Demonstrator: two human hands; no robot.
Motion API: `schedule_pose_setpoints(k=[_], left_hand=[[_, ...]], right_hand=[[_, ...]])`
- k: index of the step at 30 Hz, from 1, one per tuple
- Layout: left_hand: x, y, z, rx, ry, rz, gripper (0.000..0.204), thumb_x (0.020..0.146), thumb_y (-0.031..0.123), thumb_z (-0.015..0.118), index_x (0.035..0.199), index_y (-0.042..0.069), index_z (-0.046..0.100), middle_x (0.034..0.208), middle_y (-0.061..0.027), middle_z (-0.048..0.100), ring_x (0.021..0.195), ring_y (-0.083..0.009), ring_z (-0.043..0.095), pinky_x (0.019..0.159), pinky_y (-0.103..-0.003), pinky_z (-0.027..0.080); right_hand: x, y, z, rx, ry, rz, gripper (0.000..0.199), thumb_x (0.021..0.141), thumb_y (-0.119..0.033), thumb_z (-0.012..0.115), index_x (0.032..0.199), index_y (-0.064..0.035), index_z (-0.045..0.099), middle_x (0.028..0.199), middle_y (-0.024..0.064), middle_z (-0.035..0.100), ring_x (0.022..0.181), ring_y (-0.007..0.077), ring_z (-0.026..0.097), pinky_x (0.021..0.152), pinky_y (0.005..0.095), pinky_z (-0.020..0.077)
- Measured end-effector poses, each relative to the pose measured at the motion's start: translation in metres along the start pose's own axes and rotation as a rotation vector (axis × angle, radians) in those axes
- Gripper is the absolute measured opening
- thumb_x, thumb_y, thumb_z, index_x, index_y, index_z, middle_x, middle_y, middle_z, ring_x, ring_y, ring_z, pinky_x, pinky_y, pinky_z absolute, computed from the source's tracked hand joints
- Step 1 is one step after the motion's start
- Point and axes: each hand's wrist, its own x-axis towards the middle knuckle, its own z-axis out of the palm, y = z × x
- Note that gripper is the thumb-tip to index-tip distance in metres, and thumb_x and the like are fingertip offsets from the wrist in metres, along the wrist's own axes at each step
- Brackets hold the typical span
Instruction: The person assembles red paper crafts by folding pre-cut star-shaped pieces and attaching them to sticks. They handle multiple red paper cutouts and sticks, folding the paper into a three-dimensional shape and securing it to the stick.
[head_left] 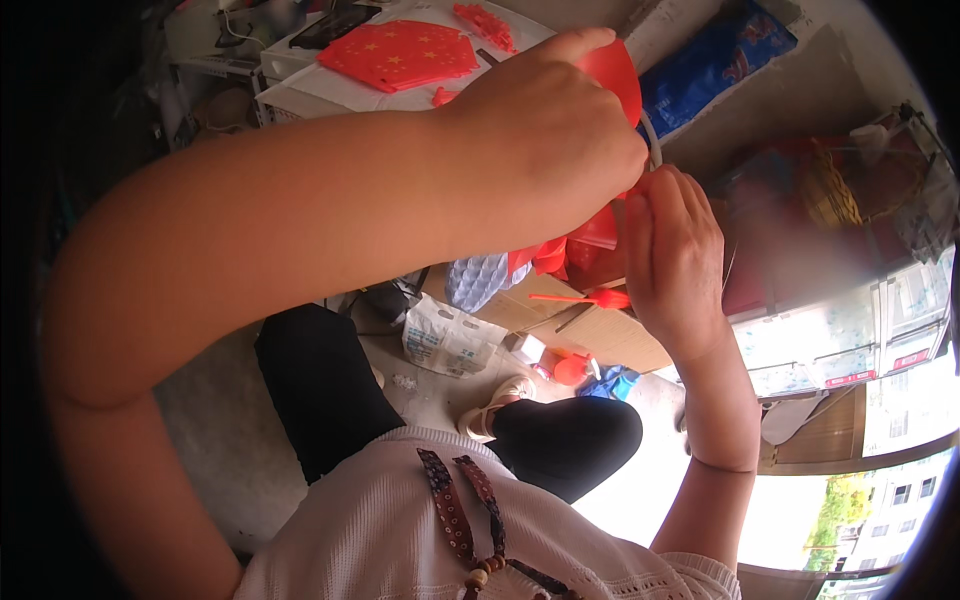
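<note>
The left hand (545, 140) is raised close to the camera, its fingers closed over a red plastic piece (615, 75) so that it stays steady. Just beside it, the right hand (672, 255) pinches a thin pale band (652, 138) that runs up against that piece, fingers curled tight on it. Below, on the floor (440, 395), lie a flattened cardboard sheet (600, 335), a white printed bag (445, 338) and more red parts (575, 368). A red star-patterned panel (400, 55) rests on the bench (300, 95) behind.
</note>
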Motion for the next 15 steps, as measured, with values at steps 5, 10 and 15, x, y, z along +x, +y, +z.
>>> schedule_pose_setpoints(k=[5,10,15], left_hand=[[-0.002,-0.003,0.006,-0.001,0.093,0.078,0.016,0.076,0.010,0.058,0.080,0.005,0.073,0.083,-0.0116,0.072,0.092,-0.0234,0.068,0.116,-0.046,0.032],[0.002,-0.001,0.011,-0.009,0.104,0.089,0.016,0.076,0.010,0.059,0.079,0.003,0.073,0.078,-0.0129,0.070,0.090,-0.0262,0.067,0.112,-0.045,0.037],[0.010,0.000,0.005,-0.049,0.033,0.073,0.010,0.072,0.007,0.066,0.077,0.001,0.073,0.070,-0.0143,0.067,0.088,-0.0324,0.065,0.102,-0.045,0.044]], right_hand=[[0.001,-0.002,0.002,0.002,0.032,-0.024,0.004,0.092,0.003,0.053,0.087,0.0024,0.051,0.078,0.0183,0.052,0.074,0.0381,0.054,0.066,0.0435,0.0436],[-0.002,-0.004,0.001,-0.072,-0.007,0.059,0.009,0.085,0.000,0.060,0.087,0.0007,0.052,0.081,0.0178,0.056,0.077,0.0375,0.057,0.069,0.0454,0.0475],[-0.004,-0.001,0.009,-0.159,0.033,0.038,0.013,0.080,0.001,0.062,0.082,-0.0020,0.049,0.079,0.0167,0.056,0.076,0.0361,0.057,0.069,0.0450,0.0474]])
